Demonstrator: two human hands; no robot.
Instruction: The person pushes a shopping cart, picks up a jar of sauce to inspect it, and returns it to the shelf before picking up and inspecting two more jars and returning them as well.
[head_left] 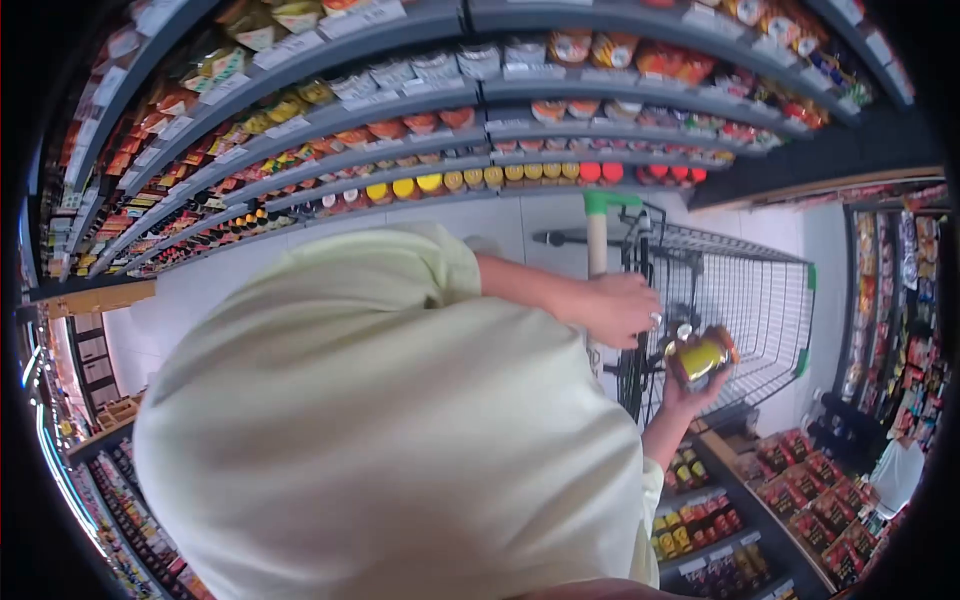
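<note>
My right hand holds up a glass jar with a yellow label and dark reddish-brown contents, over the near end of a wire shopping cart. The fingers are wrapped round its lower side. My left hand, with a ring on one finger, lies over the cart's pale handle with its fingers bent down across it. Green plastic caps the handle's end and the cart's corners. The jar is close to the left fingertips, at the cart's inner edge.
Long shelves packed with jars and packets run along the left side. Red boxes stand stacked at the front right, near a person in dark clothing. Another stocked shelf is on my right. Light floor tiles lie beside the cart.
</note>
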